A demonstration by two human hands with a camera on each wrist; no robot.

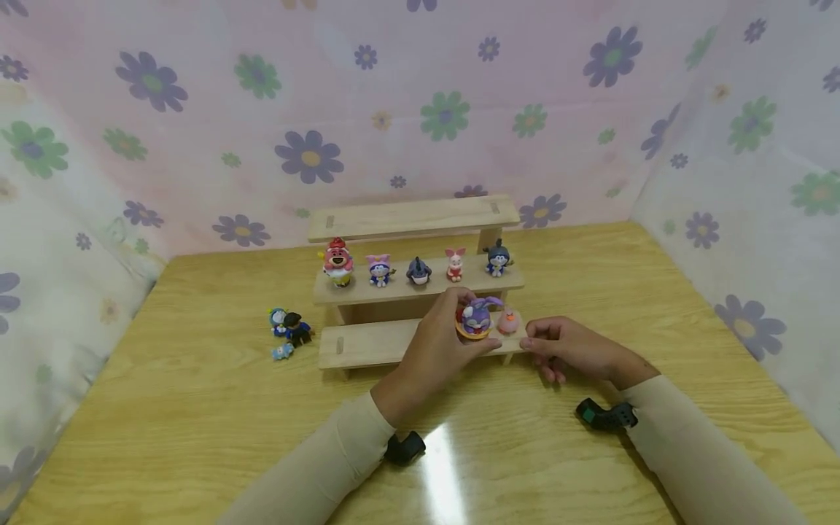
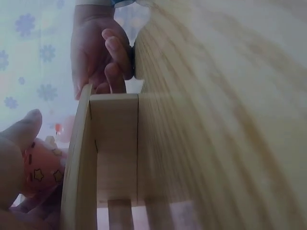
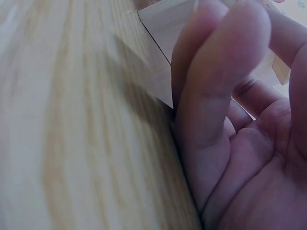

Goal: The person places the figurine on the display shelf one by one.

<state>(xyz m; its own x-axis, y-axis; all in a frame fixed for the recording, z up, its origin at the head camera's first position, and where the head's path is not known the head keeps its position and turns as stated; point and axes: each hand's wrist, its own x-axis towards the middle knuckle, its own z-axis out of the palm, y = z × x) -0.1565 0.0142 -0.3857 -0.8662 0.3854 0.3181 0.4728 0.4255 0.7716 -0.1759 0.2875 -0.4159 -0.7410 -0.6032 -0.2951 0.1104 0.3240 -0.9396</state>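
My left hand holds a purple long-eared figurine with a yellow-rimmed base over the lowest shelf board. In the left wrist view its red, star-patterned part shows between thumb and fingers, close over the board. Just right of it a pink duck-like figurine stands on the same board. My right hand grips the board's right end, thumb on top and fingers curled below, as the left wrist view shows. In the right wrist view its curled fingers lie close to the tabletop.
On the middle shelf several figurines stand in a row, a red bear figurine at the left. The top shelf is behind. Left of the stand, a dark-haired figurine, a blue one and a small light-blue piece lie together.
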